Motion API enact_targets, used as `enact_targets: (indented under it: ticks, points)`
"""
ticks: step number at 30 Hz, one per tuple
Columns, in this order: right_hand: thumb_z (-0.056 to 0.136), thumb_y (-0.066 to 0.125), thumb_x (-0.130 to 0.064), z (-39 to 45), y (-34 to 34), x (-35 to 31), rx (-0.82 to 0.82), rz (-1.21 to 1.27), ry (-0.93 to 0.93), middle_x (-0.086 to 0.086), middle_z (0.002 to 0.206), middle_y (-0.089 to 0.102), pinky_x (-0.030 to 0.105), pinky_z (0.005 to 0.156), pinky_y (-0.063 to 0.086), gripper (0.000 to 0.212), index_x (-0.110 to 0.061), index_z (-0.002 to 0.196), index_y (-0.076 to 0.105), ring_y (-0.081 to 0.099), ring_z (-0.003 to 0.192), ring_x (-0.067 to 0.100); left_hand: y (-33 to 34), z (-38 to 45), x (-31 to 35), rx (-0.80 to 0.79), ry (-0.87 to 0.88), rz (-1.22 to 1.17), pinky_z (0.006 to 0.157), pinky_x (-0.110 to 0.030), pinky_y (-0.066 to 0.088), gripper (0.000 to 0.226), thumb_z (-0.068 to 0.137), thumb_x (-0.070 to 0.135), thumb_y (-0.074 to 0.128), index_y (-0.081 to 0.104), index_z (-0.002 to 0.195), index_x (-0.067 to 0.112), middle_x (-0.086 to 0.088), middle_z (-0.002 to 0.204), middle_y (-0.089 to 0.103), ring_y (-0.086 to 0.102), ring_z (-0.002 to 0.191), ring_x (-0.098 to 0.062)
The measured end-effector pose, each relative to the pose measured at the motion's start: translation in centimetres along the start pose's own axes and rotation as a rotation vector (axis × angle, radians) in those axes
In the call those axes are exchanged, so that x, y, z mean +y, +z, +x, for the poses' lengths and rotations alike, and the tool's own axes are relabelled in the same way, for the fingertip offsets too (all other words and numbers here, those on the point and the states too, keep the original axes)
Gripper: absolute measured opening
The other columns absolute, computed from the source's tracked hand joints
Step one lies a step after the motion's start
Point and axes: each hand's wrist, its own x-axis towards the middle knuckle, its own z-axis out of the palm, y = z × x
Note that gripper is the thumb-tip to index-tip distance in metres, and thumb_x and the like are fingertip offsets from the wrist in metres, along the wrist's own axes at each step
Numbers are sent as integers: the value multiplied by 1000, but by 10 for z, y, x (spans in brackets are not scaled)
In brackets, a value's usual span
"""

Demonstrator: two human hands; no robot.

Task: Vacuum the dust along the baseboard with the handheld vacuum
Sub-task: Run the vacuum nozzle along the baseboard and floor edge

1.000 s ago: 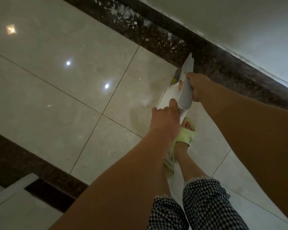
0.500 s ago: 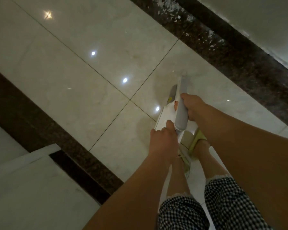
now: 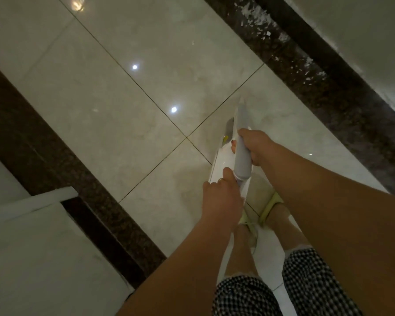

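Handheld vacuum (image 3: 232, 153): white body with a grey handle bar on top, held above the floor (image 3: 114, 103) and tilted nose-down, nozzle tip directed toward the baseboard (image 3: 324, 65). The nozzle tip stands well apart from the baseboard, over the pale tiles, with the dark speckled border strip (image 3: 306, 87) between the two.

Right hand (image 3: 257, 145): grip clenched around the grey handle, fingers wrapped under it, on the baseboard side of the vacuum.

Left hand (image 3: 221, 197): grasping the rear end of the vacuum, thumb lying up along the white body, fingers curled at the back edge; on the side of the vacuum away from the baseboard.

White flecks (image 3: 258, 17) lie scattered on the border strip, just beside the baseboard. The white wall (image 3: 363, 30) rises directly behind the baseboard.

Below the vacuum, the person's feet in pale yellow-green slippers (image 3: 269, 206) rest on the tiles; checked trousers (image 3: 315, 281) show further back.

On the far side of the vacuum from the baseboard, a second dark strip (image 3: 43, 144) crosses the floor, with a white surface (image 3: 32, 258) beyond it. Lamp reflections show on the glossy tiles.
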Motion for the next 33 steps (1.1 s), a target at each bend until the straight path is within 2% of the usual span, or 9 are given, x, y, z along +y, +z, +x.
enact_targets:
  ticks: [5, 7, 14, 18, 22, 26, 28, 30, 33]
  points:
    - [98, 52, -21, 16, 30, -41, -60, -91, -20, 10, 73, 55, 20, 40, 51, 21, -2, 108, 53, 53, 58, 15, -14, 37, -3, 78, -62, -34, 73, -34, 34, 46, 89, 38, 60, 32, 115, 13, 1, 88, 62, 63, 77, -22]
    - [98, 52, -19, 23, 44, -61, -80, -127, -41, 10, 71, 54, 20, 41, 50, 17, -3, 95, 52, 52, 57, 15, -20, 56, -6, 109, -89, -22, 72, -34, 32, 49, 89, 39, 60, 32, 119, 11, 2, 87, 61, 63, 77, -21]
    - [99, 52, -19, 47, 91, -123, -154, -230, -60, 9, 71, 53, 21, 42, 51, 24, -6, 80, 48, 52, 57, 14, -48, 122, -16, 188, -185, -25, 74, -34, 32, 61, 90, 40, 60, 29, 130, 6, -1, 92, 63, 64, 83, -24]
    - [99, 51, -18, 53, 114, -154, -160, -288, -74, 7, 73, 52, 22, 45, 51, 17, -5, 87, 50, 52, 59, 13, -65, 153, -18, 220, -248, -100, 79, -35, 37, 62, 89, 38, 62, 28, 132, 7, -1, 96, 65, 64, 85, -24]
    - [100, 50, -17, 56, 121, -179, -178, -274, -90, 8, 74, 52, 20, 41, 50, 24, -7, 77, 47, 51, 58, 13, -81, 175, -16, 221, -244, -79, 75, -33, 31, 61, 90, 37, 61, 28, 131, 6, 0, 92, 63, 63, 82, -23]
    - [100, 49, -18, 52, 115, -188, -157, -278, -84, 8, 73, 52, 19, 41, 49, 21, -4, 85, 52, 51, 56, 12, -86, 180, -10, 212, -240, -79, 74, -33, 31, 55, 89, 34, 62, 32, 127, 8, 2, 83, 60, 54, 67, -20]
    - [100, 50, -19, 49, 103, -187, -130, -247, -64, 7, 71, 52, 19, 40, 49, 18, -5, 90, 56, 50, 55, 12, -86, 174, -4, 197, -210, -46, 72, -33, 31, 49, 89, 31, 61, 35, 123, 9, 3, 76, 55, 45, 60, -18]
    - [99, 51, -21, 44, 87, -179, -96, -206, -42, 8, 69, 53, 20, 42, 49, 21, -4, 107, 60, 50, 54, 13, -85, 163, -1, 173, -149, -4, 73, -34, 32, 45, 88, 28, 60, 36, 122, 9, 4, 72, 49, 43, 59, -19]
    - [97, 55, -26, 39, 53, -165, -12, -112, -10, 9, 77, 60, 24, 56, 56, 25, -4, 109, 57, 56, 60, 15, -84, 145, 8, 117, -31, 76, 73, -35, 31, 44, 89, 28, 59, 36, 122, 10, 4, 73, 48, 46, 61, -19]
